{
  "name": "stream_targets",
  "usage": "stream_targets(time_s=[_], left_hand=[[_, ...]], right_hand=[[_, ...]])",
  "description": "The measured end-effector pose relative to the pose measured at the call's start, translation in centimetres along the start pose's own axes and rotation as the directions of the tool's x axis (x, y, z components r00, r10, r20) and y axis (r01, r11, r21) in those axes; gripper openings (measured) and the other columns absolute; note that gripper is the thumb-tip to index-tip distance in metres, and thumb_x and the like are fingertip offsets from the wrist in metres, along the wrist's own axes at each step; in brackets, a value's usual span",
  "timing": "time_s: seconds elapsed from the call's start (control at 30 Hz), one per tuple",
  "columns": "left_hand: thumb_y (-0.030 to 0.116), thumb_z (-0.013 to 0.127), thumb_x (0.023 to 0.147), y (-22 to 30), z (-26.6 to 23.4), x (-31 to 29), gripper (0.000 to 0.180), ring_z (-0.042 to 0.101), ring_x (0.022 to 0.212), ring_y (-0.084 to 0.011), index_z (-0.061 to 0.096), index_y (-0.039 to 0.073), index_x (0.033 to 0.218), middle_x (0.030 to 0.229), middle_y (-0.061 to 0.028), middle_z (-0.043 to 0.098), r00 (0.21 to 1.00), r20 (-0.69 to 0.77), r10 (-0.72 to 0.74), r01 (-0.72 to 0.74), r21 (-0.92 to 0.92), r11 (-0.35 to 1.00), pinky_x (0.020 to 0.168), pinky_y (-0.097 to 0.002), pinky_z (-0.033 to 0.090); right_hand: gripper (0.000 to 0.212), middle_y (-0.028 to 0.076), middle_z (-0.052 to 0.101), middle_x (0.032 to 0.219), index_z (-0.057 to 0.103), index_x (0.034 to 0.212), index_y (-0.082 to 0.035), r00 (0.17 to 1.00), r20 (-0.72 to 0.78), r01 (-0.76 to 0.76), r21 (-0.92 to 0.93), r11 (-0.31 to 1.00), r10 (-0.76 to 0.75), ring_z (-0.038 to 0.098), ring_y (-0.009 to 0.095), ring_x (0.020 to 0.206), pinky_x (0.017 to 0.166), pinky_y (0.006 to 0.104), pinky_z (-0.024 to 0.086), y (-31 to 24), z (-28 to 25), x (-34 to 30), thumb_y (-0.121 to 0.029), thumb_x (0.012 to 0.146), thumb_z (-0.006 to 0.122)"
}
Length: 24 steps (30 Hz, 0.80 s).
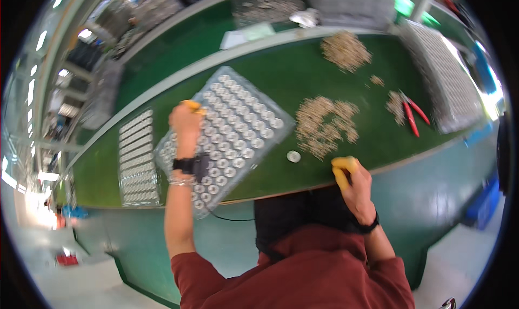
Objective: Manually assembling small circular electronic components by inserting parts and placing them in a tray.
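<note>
Tray [238, 122] portion under left grip [185, 122]: hidden from us. Pile pieces [311, 114] beyond right grip [354, 183]: too small for us to identify.

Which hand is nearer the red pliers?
Right: the right hand is left of the pliers, nearer the body; the left hand is much farther left, at the large tray.
</note>
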<state>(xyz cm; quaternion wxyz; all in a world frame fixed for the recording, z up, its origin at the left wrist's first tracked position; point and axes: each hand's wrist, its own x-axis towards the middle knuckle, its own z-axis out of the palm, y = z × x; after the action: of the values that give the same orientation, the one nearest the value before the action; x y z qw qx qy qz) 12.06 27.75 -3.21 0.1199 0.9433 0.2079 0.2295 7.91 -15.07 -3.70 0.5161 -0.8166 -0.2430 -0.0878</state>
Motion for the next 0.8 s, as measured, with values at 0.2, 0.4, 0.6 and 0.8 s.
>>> stream_targets(time_s=[0.2,0.4,0.6,0.8], left_hand=[[-0.002,0.061,0.082,5.1,-6.4,-3.4,0.023,0.062,0.064,-0.0149,0.058,-0.008,0.104,0.090,-0.0127,0.065,0.946,0.204,-0.253,0.324,-0.524,0.788,0.048,-0.0230,0.043],[-0.002,0.060,0.086,9.7,-8.2,-12.1,0.017,0.064,0.071,-0.0151,0.058,-0.004,0.103,0.090,-0.0109,0.064,0.922,0.335,-0.194,0.387,-0.787,0.481,0.048,-0.0225,0.047],[-0.002,0.058,0.088,13.5,-5.2,-18.0,0.015,0.067,0.081,-0.0182,0.057,-0.001,0.103,0.094,-0.0110,0.064,0.869,0.487,-0.085,0.494,-0.846,0.202,0.054,-0.0264,0.055],[0.000,0.058,0.089,16.3,-2.7,-20.5,0.018,0.066,0.078,-0.0212,0.058,-0.004,0.106,0.093,-0.0135,0.064,0.836,0.548,-0.023,0.548,-0.833,0.077,0.055,-0.0284,0.056]], right_hand=[[0.020,0.011,0.057,0.078,0.061,0.093,-0.004,0.998,-0.019,-0.057,-0.154,0.986,0.054,0.055,0.030,0.070,0.062,0.0384,0.046,1.0,-1.0,0.5,0.000,0.075,0.070],[0.019,0.011,0.053,0.079,0.060,0.093,-0.006,0.992,0.063,0.125,-0.369,0.921,-0.109,0.054,0.030,0.076,0.066,0.0417,0.046,0.9,-0.2,1.9,-0.010,0.077,0.070],[0.019,0.012,0.054,0.079,0.058,0.085,-0.003,0.993,0.095,0.101,-0.488,0.867,-0.063,0.054,0.031,0.076,0.066,0.0433,0.046,2.2,-0.2,2.4,-0.014,0.076,0.070],[0.018,0.012,0.055,0.079,0.059,0.083,-0.003,0.989,0.141,0.122,-0.548,0.828,-0.052,0.056,0.032,0.076,0.065,0.0429,0.046,2.3,-0.3,3.1,-0.013,0.075,0.072]])
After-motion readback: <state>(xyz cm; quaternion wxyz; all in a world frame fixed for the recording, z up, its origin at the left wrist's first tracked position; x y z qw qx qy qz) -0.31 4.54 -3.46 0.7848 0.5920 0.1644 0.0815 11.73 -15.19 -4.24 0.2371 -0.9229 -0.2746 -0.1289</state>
